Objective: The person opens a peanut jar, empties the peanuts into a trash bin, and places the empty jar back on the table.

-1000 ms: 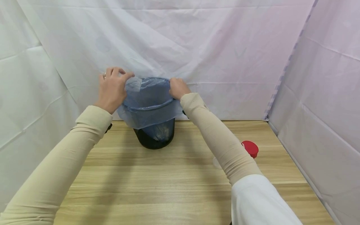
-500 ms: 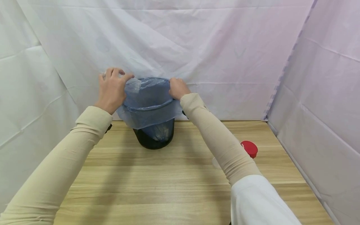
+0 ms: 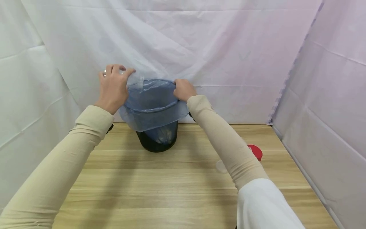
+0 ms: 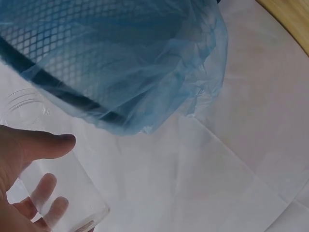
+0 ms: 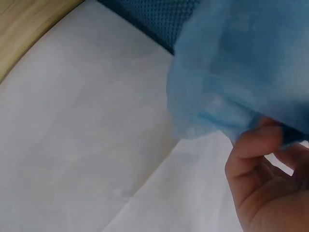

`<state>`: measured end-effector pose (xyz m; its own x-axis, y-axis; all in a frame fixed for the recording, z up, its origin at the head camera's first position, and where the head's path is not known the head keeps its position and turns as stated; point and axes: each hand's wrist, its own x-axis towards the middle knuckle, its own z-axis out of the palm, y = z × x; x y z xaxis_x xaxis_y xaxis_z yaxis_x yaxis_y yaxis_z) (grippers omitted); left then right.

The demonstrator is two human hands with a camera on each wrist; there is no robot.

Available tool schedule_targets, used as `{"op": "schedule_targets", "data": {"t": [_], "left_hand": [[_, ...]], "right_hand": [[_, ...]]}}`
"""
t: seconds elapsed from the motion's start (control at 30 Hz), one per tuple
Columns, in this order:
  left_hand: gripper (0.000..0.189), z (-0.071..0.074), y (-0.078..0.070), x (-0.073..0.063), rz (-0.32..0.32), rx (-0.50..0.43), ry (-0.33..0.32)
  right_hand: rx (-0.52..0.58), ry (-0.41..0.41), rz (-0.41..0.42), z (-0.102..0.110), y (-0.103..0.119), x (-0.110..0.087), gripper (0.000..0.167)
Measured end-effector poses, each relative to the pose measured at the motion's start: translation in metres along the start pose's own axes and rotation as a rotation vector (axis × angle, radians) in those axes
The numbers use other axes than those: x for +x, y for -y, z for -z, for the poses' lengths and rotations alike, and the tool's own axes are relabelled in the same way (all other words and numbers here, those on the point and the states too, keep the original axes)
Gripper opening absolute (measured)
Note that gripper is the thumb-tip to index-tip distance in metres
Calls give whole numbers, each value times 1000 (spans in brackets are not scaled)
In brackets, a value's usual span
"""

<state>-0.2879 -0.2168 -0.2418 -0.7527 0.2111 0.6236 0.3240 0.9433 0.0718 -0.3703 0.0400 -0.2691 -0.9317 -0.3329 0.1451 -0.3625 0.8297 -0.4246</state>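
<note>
My left hand [image 3: 113, 87] holds a clear plastic bottle [image 4: 72, 186], its thumb on one side and fingers on the other. The bottle's ridged, uncapped neck [image 3: 140, 82] points right, over the left side of the bin's mouth. A black mesh trash can [image 3: 155, 144] stands on the table, lined with a thin blue bag [image 3: 155, 117] folded down over its rim. At the rim's right side my right hand [image 3: 183, 89] pinches the bag and rim; in the right wrist view its fingers [image 5: 256, 145] curl there.
A red lid [image 3: 255, 152] on the table [image 3: 160, 190] is partly covered by my right forearm. Left of it lies a small translucent disc [image 3: 221, 166]. White cloth walls [image 3: 228, 57] enclose the back and both sides, with the bin close to the back one.
My left hand has risen slightly with the bottle. The right hand has shifted a little to the right, still on the rim, and the bag's right edge spreads slightly further out.
</note>
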Motion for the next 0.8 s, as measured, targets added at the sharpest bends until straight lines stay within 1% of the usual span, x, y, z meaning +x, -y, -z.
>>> {"op": "schedule_targets", "data": {"t": [0.23, 0.43, 0.5, 0.63, 0.7, 0.8], "left_hand": [[63, 9, -4, -3, 57, -33, -33], [63, 15, -3, -12, 74, -70, -115], [62, 16, -3, -17, 84, -78, -135], [64, 18, -4, -26, 127, -106, -155], [67, 20, -5, -30, 158, -143, -157], [71, 20, -5, -36, 203, -210, -166]], "right_hand": [[-54, -70, 20, 21, -7, -11, 48], [-54, -92, 9, 45, -10, -25, 52], [-55, -102, 8, 53, -12, -31, 54], [-51, -130, 5, 65, -15, -47, 56], [-46, -145, 6, 71, -17, -57, 57], [-43, -170, 29, 78, -21, -72, 57]]}}
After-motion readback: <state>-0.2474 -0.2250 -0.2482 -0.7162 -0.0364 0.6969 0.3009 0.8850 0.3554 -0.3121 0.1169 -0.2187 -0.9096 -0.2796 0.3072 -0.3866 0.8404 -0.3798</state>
